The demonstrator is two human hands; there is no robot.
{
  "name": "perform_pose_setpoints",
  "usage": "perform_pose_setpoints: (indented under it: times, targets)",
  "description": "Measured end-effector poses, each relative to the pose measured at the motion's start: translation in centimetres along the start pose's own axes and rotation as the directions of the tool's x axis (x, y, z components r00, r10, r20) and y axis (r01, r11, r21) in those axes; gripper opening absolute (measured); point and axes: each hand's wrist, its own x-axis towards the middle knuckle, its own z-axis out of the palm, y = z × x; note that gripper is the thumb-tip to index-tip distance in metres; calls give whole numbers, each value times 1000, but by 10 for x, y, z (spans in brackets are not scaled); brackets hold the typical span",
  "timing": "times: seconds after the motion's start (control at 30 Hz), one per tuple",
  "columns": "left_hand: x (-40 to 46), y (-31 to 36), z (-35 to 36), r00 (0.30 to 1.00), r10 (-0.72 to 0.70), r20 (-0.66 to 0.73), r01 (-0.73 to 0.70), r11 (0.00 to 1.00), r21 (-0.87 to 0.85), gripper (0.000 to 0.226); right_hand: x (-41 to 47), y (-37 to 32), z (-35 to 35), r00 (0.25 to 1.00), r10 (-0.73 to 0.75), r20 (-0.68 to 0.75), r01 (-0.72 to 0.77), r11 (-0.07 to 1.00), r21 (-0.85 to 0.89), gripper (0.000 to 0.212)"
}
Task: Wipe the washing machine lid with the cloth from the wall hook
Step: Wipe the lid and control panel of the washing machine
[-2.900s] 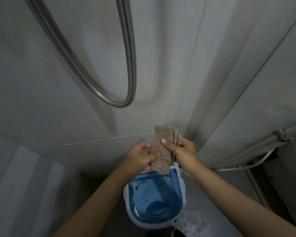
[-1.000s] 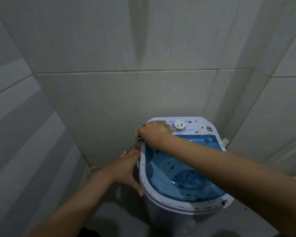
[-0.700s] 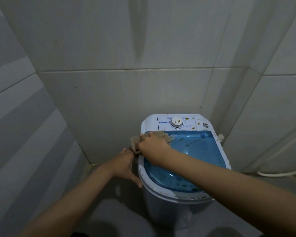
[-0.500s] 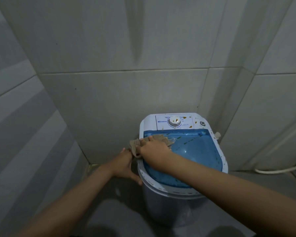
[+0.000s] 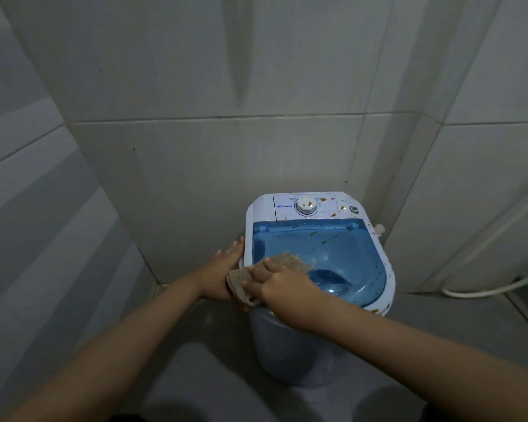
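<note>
Cloth (image 5: 276, 264) lies flat on the blue washing machine lid (image 5: 342, 254), under the spread-out fingers (image 5: 258, 274) of the right hand (image 5: 282, 284). The left hand (image 5: 223, 274) is flat and open against the machine's side, its fingertips touching the lid's edge. Brown spots dot the lid past the fingers.

A small washing machine (image 5: 311, 336) stands in a corner of grey tiled walls (image 5: 195, 86). Its blue lid (image 5: 333, 254) has brown spots on it. The right hand (image 5: 282, 284) lies flat on a brown cloth (image 5: 290, 261), pressing it on the lid's left side. The left hand (image 5: 223, 274) rests against the machine's left edge. A white knob (image 5: 306, 205) sits on top at the back.
</note>
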Motion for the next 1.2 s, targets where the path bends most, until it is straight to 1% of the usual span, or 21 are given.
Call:
perform_pose_setpoints:
  times: [0.13, 0.27, 0.33, 0.47, 0.53, 0.6, 0.67, 0.73, 0.8, 0.9, 0.97, 1.03, 1.13, 1.17, 1.2]
  targets:
    - [-2, 1, -1, 1000, 1, -3, -1, 999, 37, 119, -20, 3, 10, 990, -103, -97, 108, 993, 49, 41]
    - [-1, 5, -9, 999, -13, 39, 10, 996, 88, 135, -42, 8, 10, 986, -136, -98, 142, 988, 58, 47]
    - [-2, 8, -11, 998, -21, 53, 14, 993, 120, 143, -53, 9, 8, 984, -151, -95, 155, 987, 38, 46]
    - [-4, 11, -15, 995, -39, 86, 25, 986, 163, 145, -76, 18, 5, 980, -194, -50, 193, 981, -14, 47]
    - [-5, 13, -18, 992, -60, 112, 39, 983, 182, 149, -87, 26, 7, 971, -227, -70, 223, 973, -65, 50]
    - [-8, 16, -20, 990, -74, 124, 49, 981, 190, 152, -96, 36, 11, 974, -221, -48, 219, 974, -51, 54]
    - [-13, 22, -19, 990, -77, 114, 57, 983, 172, 153, -105, 45, 14, 969, -239, -55, 238, 971, -20, 57]
    - [-16, 29, -17, 995, -63, 81, 51, 988, 143, 152, -114, 52, 15, 965, -251, -79, 248, 968, -43, 54]
    - [-17, 37, -15, 999, -42, 31, 38, 990, 133, 152, -123, 61, 14, 964, -246, -98, 237, 966, -103, 47]
    - [-19, 52, -11, 1000, -22, -10, 24, 988, 153, 150, -135, 71, 16, 966, -244, -87, 229, 961, -157, 59]
    - [-18, 61, -8, 1000, -17, -7, 18, 986, 163, 150, -143, 76, 15, 965, -247, -91, 226, 955, -194, 59]
    - [-16, 68, -3, 1000, -26, 8, 25, 985, 171, 150, -149, 82, 11, 973, -217, -74, 200, 961, -191, 58]
    - [-14, 74, 1, 995, -83, 52, 74, 985, 156, 152, -154, 91, 5, 982, -178, -56, 168, 974, -150, 57]
    - [-13, 75, 2, 993, -99, 65, 88, 985, 147, 153, -154, 95, 3, 985, -161, -55, 153, 980, -128, 57]
    - [-12, 75, 3, 992, -109, 71, 98, 985, 142, 154, -152, 99, -1, 989, -141, -54, 138, 988, -67, 59]
